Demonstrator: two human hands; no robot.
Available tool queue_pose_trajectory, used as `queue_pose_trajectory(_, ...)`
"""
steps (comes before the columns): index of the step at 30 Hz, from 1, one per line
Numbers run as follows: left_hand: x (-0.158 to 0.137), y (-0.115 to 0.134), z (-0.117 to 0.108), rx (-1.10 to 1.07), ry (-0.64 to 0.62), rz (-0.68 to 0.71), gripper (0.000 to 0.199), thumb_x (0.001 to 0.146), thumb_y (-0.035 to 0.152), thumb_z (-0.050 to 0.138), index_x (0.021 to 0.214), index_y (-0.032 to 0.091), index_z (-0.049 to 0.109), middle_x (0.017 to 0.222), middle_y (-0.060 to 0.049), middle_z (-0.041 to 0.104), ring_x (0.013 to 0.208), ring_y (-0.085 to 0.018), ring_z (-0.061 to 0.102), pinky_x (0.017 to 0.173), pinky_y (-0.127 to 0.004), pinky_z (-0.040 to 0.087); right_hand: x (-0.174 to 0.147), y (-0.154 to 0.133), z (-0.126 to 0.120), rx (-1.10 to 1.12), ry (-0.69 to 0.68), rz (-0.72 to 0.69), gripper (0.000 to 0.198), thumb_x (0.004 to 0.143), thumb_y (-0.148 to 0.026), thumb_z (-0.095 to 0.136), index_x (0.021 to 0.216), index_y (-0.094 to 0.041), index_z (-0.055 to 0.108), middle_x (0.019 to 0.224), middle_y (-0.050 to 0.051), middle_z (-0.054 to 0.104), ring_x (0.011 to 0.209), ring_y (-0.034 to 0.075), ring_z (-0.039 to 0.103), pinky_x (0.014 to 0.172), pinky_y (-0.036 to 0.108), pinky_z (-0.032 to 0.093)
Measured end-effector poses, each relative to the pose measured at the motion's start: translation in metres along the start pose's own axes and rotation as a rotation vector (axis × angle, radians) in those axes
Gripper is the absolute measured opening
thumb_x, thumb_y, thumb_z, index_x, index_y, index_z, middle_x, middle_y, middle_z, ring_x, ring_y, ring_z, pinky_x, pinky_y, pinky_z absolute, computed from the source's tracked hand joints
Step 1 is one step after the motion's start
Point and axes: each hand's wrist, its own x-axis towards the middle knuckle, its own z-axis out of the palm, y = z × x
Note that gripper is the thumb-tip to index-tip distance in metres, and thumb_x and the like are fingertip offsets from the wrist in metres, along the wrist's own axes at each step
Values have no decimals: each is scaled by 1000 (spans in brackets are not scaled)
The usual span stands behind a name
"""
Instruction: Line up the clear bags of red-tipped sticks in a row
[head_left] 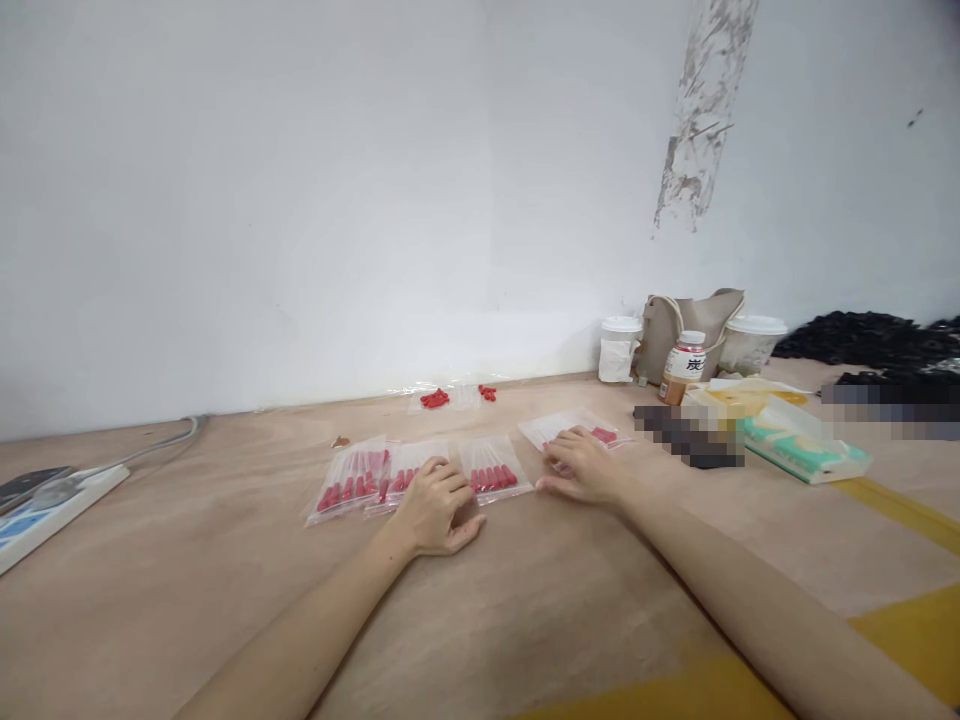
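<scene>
My left hand (437,508) rests over the near edge of a clear plastic bag (420,453) of red pieces, its fingers loosely bent and the thumb apart. My right hand (583,468) lies on the near side of another clear bag (559,424) holding red pieces, fingers curved and thumb apart; its fingertips partly cover the contents. Between the hands is a third bag (486,455), with short red sticks (495,478) lined up along its near end. A similar bag (360,465) lies left of my left hand. What the red pieces are I cannot tell.
Against the wall are more red pieces (435,399) on clear plastic. At right stand a lidded cup (619,352), a bottle (684,368), a grey bag (660,330) and a green tissue pack (806,450). A power strip (71,515) lies at far left.
</scene>
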Motion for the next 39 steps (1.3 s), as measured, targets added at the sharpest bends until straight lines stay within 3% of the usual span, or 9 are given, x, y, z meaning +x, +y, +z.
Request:
queue_pose_trajectory(4,7,0,-2,28,-9,-262,35,84,44,38,105,22,55,105,-6,57,100,-23,47,93,-47,21,-11,29,-25,121,-81,183,31,77,-47,47,88,-21,60,90,6,61,88,18,52,78,33,35)
queue_pose_trajectory(7,11,-6,7,53,-167,-363,45,84,53,28,123,33,40,126,-6,43,117,-33,33,91,-60,12,-19,47,-28,134,-157,236,43,69,-45,56,107,-24,56,109,8,55,103,23,47,85,38,35)
queue_pose_trajectory(10,9,-14,12,2,-360,-378,47,84,57,20,125,39,34,130,-5,39,118,-36,30,87,-63,14,-23,53,-16,154,-180,279,49,67,-31,59,114,-23,52,119,9,49,109,24,44,91,40,34)
queue_pose_trajectory(15,-2,-25,4,-28,-431,-382,49,85,56,19,127,36,33,128,-6,42,116,-34,33,86,-58,24,-21,50,6,240,-70,285,32,76,-20,46,104,-23,60,109,7,56,99,18,52,88,34,40)
queue_pose_trajectory(22,-26,-50,-10,-2,-400,-330,45,86,51,23,123,31,40,125,-4,46,116,-26,36,89,-44,31,-7,32,22,337,159,223,33,81,-16,37,100,-25,62,100,5,62,92,16,56,82,34,45)
queue_pose_trajectory(26,-29,-58,-20,-36,-393,-323,42,84,51,30,115,29,49,118,-4,52,110,-25,43,90,-44,30,2,4,31,405,146,148,31,83,-18,37,103,-26,60,103,5,60,95,15,55,84,33,45)
queue_pose_trajectory(30,-10,-37,-19,32,-218,-290,38,82,49,39,96,21,59,116,-8,51,107,-25,45,95,-47,23,7,-18,41,449,74,71,28,85,-22,39,105,-27,58,105,3,59,97,14,53,86,31,43)
queue_pose_trajectory(33,11,-9,-8,-66,-115,-144,34,81,44,44,104,21,54,109,-7,55,103,-21,47,98,-41,24,6,-21,42,400,62,70,34,83,-14,37,111,-25,53,107,5,56,98,14,51,85,30,42)
queue_pose_trajectory(39,36,11,19,-47,-83,-31,20,83,27,43,98,17,53,90,-7,59,87,-20,54,83,-35,39,-1,-6,24,-21,22,39,19,79,-15,45,88,-20,61,85,4,60,82,15,51,71,30,36)
